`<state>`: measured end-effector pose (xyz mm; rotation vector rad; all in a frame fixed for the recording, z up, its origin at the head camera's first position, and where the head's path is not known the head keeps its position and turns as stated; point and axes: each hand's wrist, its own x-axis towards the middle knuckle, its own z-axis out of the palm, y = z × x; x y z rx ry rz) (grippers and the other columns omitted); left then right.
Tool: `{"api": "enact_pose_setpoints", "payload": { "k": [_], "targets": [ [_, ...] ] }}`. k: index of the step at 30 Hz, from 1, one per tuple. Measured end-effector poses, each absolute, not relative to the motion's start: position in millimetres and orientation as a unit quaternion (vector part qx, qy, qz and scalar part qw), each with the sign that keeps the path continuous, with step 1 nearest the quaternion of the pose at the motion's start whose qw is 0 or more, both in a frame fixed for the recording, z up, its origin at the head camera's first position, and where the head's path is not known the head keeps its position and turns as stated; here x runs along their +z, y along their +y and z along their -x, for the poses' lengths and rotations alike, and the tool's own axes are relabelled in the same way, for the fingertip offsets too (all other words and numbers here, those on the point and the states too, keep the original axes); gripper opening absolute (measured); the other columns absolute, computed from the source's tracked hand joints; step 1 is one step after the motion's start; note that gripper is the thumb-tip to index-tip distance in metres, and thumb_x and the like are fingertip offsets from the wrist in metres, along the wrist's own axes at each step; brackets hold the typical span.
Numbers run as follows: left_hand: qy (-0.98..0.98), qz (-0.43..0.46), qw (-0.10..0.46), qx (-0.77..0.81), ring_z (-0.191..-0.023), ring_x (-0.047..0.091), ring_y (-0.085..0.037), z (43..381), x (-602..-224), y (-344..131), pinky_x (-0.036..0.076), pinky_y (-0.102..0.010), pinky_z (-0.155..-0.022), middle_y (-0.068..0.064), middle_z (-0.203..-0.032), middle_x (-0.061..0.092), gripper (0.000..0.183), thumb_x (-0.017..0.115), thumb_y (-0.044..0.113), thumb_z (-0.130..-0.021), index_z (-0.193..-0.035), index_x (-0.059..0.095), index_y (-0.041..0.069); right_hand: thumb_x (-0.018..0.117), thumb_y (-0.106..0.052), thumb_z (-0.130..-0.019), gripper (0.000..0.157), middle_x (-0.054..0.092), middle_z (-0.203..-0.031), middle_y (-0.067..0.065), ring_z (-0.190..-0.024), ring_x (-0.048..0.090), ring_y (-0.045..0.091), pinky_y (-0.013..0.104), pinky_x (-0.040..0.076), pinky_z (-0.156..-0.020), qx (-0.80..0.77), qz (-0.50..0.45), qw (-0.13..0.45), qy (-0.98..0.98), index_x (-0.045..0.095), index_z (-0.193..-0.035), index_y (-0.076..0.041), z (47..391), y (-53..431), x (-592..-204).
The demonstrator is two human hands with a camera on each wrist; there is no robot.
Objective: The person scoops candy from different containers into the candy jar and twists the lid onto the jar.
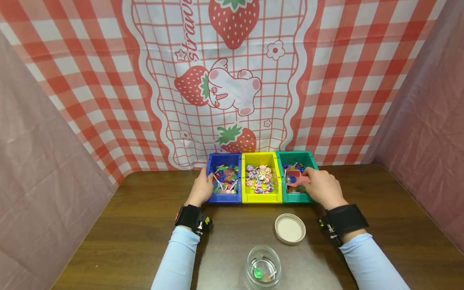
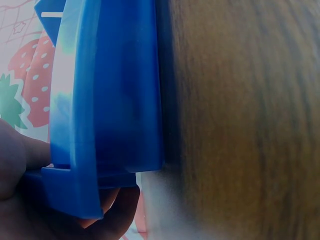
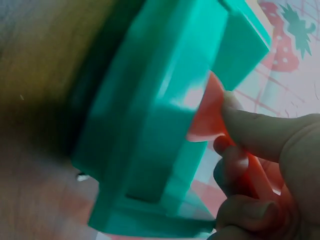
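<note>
Three joined bins stand in a row: a blue bin (image 1: 222, 198), a yellow bin (image 1: 262, 198) and a green bin (image 1: 298, 197), each holding small colourful candy-like pieces. At the blue bin's left side, my left hand (image 1: 200, 188) grips the wall, with fingers curled round its edge in the left wrist view. My right hand (image 1: 325, 187) pinches the handle of a pink scoop (image 3: 210, 112). The scoop's head is inside the green bin, with a round blue piece in it. Swirled lollipop charms (image 1: 259, 177) fill part of the yellow bin.
Nearer me on the wooden table (image 1: 137, 233) stands a clear glass jar (image 1: 263, 251) with a green piece and a few others at its bottom. A pale round lid (image 1: 290, 228) lies beyond it to the right. A strawberry-print cloth (image 1: 224, 121) hangs behind the bins.
</note>
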<state>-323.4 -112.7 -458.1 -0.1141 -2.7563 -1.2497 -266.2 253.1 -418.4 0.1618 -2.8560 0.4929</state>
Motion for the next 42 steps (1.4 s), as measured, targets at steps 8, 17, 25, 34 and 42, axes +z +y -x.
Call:
{"api": "enact_pose_setpoints", "payload": {
  "k": [8,17,25,34,42],
  "targets": [
    [-0.908,0.036,0.071,-0.412,-0.126,0.052,-0.041,321,-460,-114,0.038,-0.053,-0.107,-0.027,-0.135,0.056,0.046,0.042,0.017,-0.107,-0.149,0.036,0.0,0.074,-0.021,-0.091,0.024,0.061,-0.077,0.014,-0.059,0.053,0.03,0.047,0.047,-0.05,0.167,-0.071,0.147,-0.972,0.064,-0.102,-0.002,268,247,-425],
    [-0.908,0.04,0.059,-0.413,-0.13,0.048,-0.039,323,-460,-115,0.036,-0.052,-0.109,-0.026,-0.141,0.051,0.048,0.04,0.018,-0.108,-0.151,0.032,0.0,0.072,-0.029,-0.092,0.036,0.064,-0.078,0.014,-0.06,0.055,0.028,0.042,0.045,-0.051,0.192,-0.069,0.137,-0.969,0.066,-0.11,0.002,269,261,-418],
    [-0.908,0.04,0.056,-0.413,-0.129,0.049,-0.041,325,-459,-113,0.037,-0.053,-0.108,-0.026,-0.141,0.051,0.047,0.039,0.018,-0.108,-0.151,0.032,-0.001,0.066,-0.038,-0.096,0.046,0.065,-0.085,0.013,-0.069,0.054,0.027,0.039,0.044,-0.061,0.247,-0.066,0.096,-0.962,0.066,-0.113,0.005,270,274,-412],
    [-0.907,0.039,0.061,-0.415,-0.127,0.051,-0.04,323,-459,-112,0.038,-0.053,-0.107,-0.026,-0.138,0.054,0.045,0.04,0.017,-0.108,-0.149,0.035,0.0,0.063,-0.044,-0.097,0.052,0.064,-0.094,0.016,-0.08,0.054,0.03,0.037,0.045,-0.065,0.301,-0.049,0.061,-0.95,0.064,-0.115,0.004,273,290,-413],
    [-0.906,0.037,0.066,-0.418,-0.125,0.052,-0.04,323,-459,-112,0.039,-0.053,-0.106,-0.027,-0.134,0.056,0.045,0.042,0.017,-0.107,-0.148,0.036,0.0,0.058,-0.047,-0.099,0.054,0.064,-0.1,0.018,-0.085,0.053,0.032,0.037,0.042,-0.068,0.332,-0.036,0.059,-0.941,0.063,-0.117,0.003,273,306,-414]
  ]
}}
